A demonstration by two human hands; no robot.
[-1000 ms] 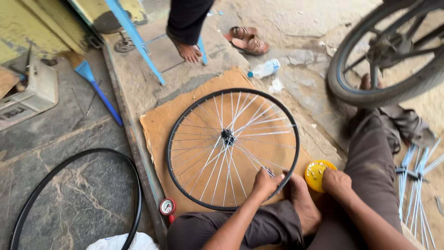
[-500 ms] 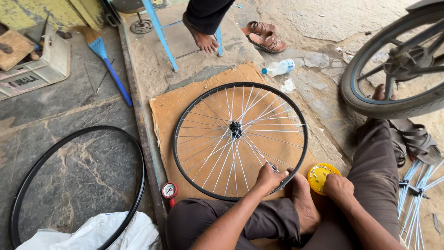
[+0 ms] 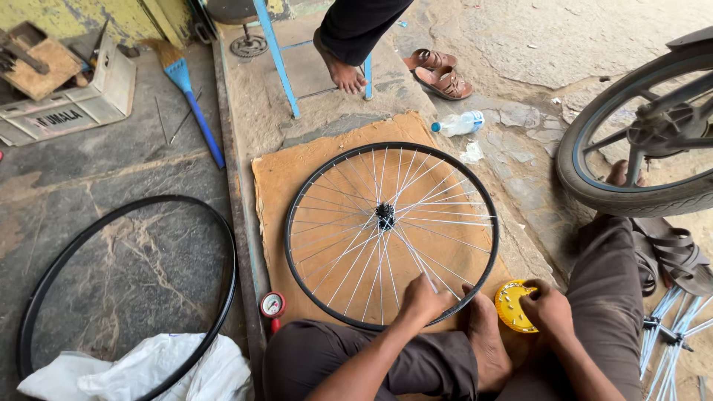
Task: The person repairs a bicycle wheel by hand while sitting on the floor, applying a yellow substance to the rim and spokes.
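- Stone and concrete floor [image 3: 111,245] of an open workshop fills the frame, with a sheet of brown cardboard [image 3: 282,186] laid in the middle.
- Upper left: a pale crate of tools [image 3: 70,104] and a blue-handled brush [image 3: 189,104].
- Lower left: a bare black rim [image 3: 223,245] lies flat, its lower edge over white plastic bags [image 3: 148,371]; just right of it sits a small red-rimmed gauge [image 3: 272,304].
- Centre: the spoked wheel [image 3: 392,234] lies flat on the cardboard. The left hand [image 3: 423,301] rests on its near edge, fingers closed around a spoke by the rim.
- Right of that, beyond a bare foot [image 3: 486,345], the right hand [image 3: 546,308] has its fingers dipped into a yellow dish [image 3: 512,304]; whether they pinch anything I cannot tell.
- Far right: a standing tyred wheel [image 3: 631,148] and loose spokes [image 3: 668,327].
- Risk, as I judge it: the dish sits low beside the foot and knee, so a shift of the leg could tip it and scatter small parts over the rough floor.
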